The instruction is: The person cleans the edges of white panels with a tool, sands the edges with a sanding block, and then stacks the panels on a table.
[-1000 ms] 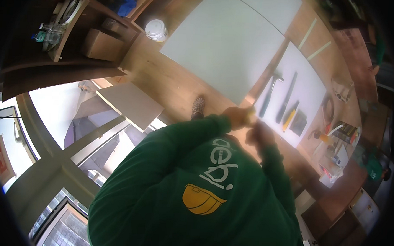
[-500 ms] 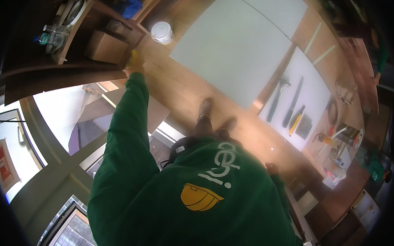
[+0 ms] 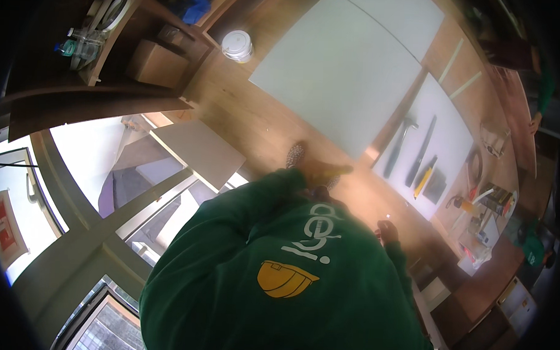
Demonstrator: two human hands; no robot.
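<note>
My left hand (image 3: 317,171) is in front of my body, above my shoes, blurred by motion. Its fingers are closed on a small yellow object (image 3: 342,170) whose kind I cannot make out. At my right side my right hand (image 3: 386,232) hangs low with curled fingers; what they hold, if anything, does not show. Nearest to it on the right, a white board (image 3: 442,119) bears a hammer (image 3: 398,145), a long dark bar-like tool (image 3: 421,152), a yellow utility knife (image 3: 423,180) and a dark flat block (image 3: 436,185).
Large pale panels (image 3: 339,72) lie ahead on the wooden floor (image 3: 257,122). A white bucket (image 3: 237,46) stands by a shelf unit with a cardboard box (image 3: 157,64). A grey-brown board (image 3: 200,152) is at the left. Another person's hand (image 3: 534,125) shows at far right.
My left hand has swung from beside the shelf unit back to the front of my body, carrying the yellow object. My right hand shows a little more; the tools have stayed put.
</note>
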